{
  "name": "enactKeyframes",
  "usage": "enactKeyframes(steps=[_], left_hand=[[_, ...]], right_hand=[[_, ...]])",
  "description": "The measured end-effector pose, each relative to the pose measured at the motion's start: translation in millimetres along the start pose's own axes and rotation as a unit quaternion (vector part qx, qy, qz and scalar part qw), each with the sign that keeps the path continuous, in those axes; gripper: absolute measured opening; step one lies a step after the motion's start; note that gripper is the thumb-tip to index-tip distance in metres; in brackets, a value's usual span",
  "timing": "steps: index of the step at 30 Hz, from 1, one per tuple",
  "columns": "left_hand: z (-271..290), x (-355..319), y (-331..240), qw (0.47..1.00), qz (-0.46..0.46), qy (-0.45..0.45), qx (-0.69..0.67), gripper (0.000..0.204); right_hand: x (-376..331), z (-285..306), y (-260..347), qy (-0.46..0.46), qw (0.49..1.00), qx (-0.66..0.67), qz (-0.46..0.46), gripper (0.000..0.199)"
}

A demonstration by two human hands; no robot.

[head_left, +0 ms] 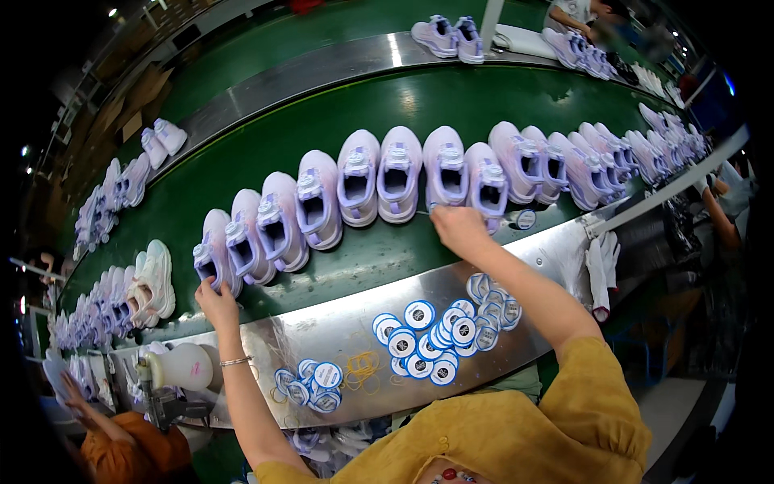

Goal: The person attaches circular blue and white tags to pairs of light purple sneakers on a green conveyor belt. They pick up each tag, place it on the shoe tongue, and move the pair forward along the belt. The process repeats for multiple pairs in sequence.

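Sneakers [242, 238] look light, soft; take them at heels. Left hand [214, 300] touches one at nine o'clock, right hand [458, 226] curled at another sneaker [484, 187]; grip unclear.

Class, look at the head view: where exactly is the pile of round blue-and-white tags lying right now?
The largest pile of round tags lies on the metal ledge before the green belt, under the right forearm, right of the yellow rubber bands.

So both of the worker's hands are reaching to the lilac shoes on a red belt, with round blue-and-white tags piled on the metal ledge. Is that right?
Not quite: the belt is green, not red. The rest holds in the head view: the left hand and right hand reach to the lilac shoes, and round blue-and-white tags lie piled on the metal ledge.
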State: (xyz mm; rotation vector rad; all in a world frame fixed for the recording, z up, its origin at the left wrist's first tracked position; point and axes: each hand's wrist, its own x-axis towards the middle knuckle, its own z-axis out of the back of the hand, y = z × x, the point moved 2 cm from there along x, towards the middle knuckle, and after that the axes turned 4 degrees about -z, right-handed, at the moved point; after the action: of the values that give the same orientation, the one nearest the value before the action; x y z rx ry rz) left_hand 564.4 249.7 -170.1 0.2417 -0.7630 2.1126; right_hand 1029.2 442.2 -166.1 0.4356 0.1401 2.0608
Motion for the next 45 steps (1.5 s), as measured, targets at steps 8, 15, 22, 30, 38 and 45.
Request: enactKeyframes(steps=[8,15,22,30,38,45], left_hand=[[5,-2,-3,1.0,-0.017,-0.013,0.007,0.031],[6,-6,-4,0.999,-0.027,-0.035,0.027,0.035],[10,-11,-23,0.995,-0.019,-0.023,0.096,0.035],[21,-25,-49,0.99,-0.069,-0.031,0.119,0.033],[30,-38,-74,0.979,-0.165,-0.084,0.08,0.03],[18,-36,-87,0.975,-0.219,0.026,-0.041,0.05]], right_hand=[[27,28,-100,0.009,0.996,0.082,0.023,0.018],[17,47,-31,0.066,0.977,0.201,0.015,0.016],[11,41,83,0.043,0.963,0.237,0.122,0.013],[42,-13,151,0.036,0.967,0.237,0.084,0.018],[73,-34,132,-0.001,0.994,0.105,0.035,0.019],[79,-16,76,0.015,0.991,0.13,0.038,0.018]])
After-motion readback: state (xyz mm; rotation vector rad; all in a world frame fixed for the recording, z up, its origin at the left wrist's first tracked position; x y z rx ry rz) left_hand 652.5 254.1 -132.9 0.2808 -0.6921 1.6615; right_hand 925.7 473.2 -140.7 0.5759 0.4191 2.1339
